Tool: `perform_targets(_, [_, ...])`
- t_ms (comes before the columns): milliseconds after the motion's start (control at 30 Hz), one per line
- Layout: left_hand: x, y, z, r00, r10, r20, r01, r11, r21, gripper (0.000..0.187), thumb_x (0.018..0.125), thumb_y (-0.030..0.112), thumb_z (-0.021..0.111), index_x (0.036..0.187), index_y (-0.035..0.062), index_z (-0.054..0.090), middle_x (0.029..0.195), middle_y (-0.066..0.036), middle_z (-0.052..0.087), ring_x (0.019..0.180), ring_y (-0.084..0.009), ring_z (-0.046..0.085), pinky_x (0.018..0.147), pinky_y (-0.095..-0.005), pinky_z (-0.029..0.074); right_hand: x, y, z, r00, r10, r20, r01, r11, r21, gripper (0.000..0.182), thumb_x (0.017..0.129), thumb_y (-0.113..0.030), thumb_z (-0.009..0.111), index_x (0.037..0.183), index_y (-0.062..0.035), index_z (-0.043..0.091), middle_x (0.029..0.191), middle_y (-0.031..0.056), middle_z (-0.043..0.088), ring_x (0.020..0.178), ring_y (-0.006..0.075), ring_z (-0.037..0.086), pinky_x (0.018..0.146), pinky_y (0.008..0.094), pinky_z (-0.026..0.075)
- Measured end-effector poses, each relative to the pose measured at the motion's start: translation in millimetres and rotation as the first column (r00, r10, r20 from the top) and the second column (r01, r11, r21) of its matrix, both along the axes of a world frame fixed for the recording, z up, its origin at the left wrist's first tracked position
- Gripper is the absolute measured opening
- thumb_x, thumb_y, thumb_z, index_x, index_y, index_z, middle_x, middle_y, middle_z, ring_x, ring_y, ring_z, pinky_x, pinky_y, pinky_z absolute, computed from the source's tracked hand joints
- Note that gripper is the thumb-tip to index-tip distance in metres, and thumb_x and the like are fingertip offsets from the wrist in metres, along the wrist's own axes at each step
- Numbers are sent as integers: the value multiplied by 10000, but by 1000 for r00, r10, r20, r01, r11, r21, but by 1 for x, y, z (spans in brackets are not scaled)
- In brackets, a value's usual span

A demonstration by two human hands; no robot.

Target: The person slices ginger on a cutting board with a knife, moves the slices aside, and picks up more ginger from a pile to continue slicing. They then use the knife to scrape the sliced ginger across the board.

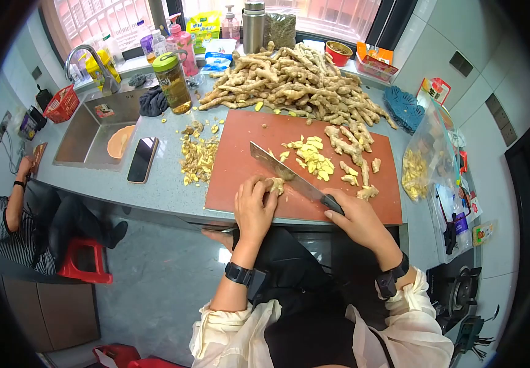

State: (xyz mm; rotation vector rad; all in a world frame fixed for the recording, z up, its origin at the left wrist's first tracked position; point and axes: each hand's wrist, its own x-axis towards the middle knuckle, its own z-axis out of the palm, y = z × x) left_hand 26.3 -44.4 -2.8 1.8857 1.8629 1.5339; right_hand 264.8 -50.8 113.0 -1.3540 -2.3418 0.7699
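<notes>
My right hand (355, 216) is wrapped round the black handle of a kitchen knife (289, 175), its broad blade pointing up and left over the reddish-brown cutting board (234, 147). Under the fingers of my left hand (255, 205) a piece of ginger (275, 185) is held against the board, right beside the blade. Pale yellow ginger slices (314, 158) lie in a pile just beyond the knife. To the right of them are several unsliced ginger pieces (348, 144). A large heap of whole ginger (295, 80) rises behind the board.
Ginger scraps (197, 156) and a phone (143, 159) lie left of the board. Further left is a sink (87, 138); a green-lidded bottle (173, 86) stands nearby. A plastic bag of slices (415, 172) sits at right. Another person (16, 221) sits at far left.
</notes>
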Motion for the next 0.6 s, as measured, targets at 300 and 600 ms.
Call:
perform_targets(300, [1, 1, 1, 1000, 13, -7, -13, 1000, -3, 207, 827, 152, 792, 1002, 94, 699, 1145, -57, 677, 1067, -291, 632, 907, -425, 490, -3, 1, 3, 992, -3, 125, 9, 999, -52, 352, 989, -190, 649, 1308, -111, 523, 1062, 211, 702, 1004, 438, 676, 822, 514, 535])
perform_targets(600, [4, 2, 0, 1000, 23, 15, -24, 1000, 6, 222, 795, 123, 802, 978, 90, 681, 1126, -61, 677, 1037, -302, 630, 892, -428, 504, -24, 12, -15, 971, -13, 241, 26, 999, -48, 306, 1002, -202, 634, 1260, -84, 518, 993, 224, 699, 963, 449, 680, 800, 502, 528])
